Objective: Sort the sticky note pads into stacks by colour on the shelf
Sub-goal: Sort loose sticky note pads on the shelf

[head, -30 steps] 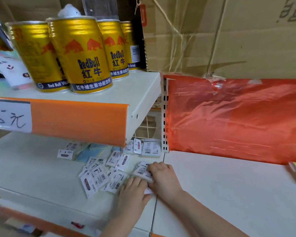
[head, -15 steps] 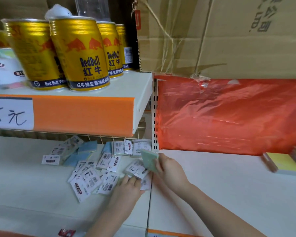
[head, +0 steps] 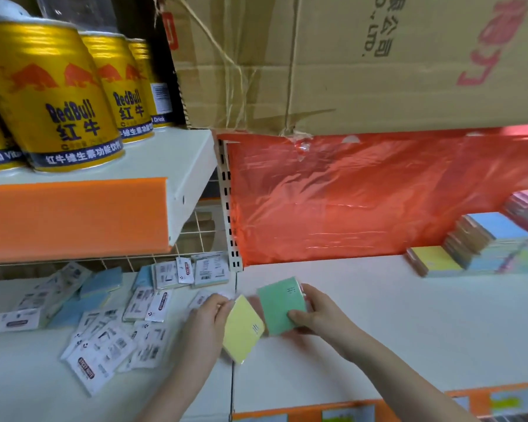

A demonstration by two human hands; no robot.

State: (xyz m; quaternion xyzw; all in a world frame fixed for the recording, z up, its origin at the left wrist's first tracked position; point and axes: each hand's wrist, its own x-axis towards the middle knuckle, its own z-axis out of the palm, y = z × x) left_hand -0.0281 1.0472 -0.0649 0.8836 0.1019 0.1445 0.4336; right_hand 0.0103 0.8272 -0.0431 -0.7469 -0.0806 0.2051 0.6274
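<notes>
I'm pinching the yellow pad (head: 243, 328) in my left hand (head: 206, 322) and the green pad (head: 282, 304) in my right hand (head: 319, 315), fingers gripping edges; both looking light, stiff, wrapper slippery

Two bare forearms enter from the bottom edge of the head view, each ending in an uncovered hand. No sleeve, cuff, glove, watch, bracelet or ring shows on either arm up to where the frame cuts them off. The left hand (head: 206, 322) shows its back and knuckles, the fingers slim. The right hand (head: 319, 315) shows a rounded thumb with a short, plain nail and no visible polish. Motion blur softens both wrists, so finer detail cannot be told.
</notes>
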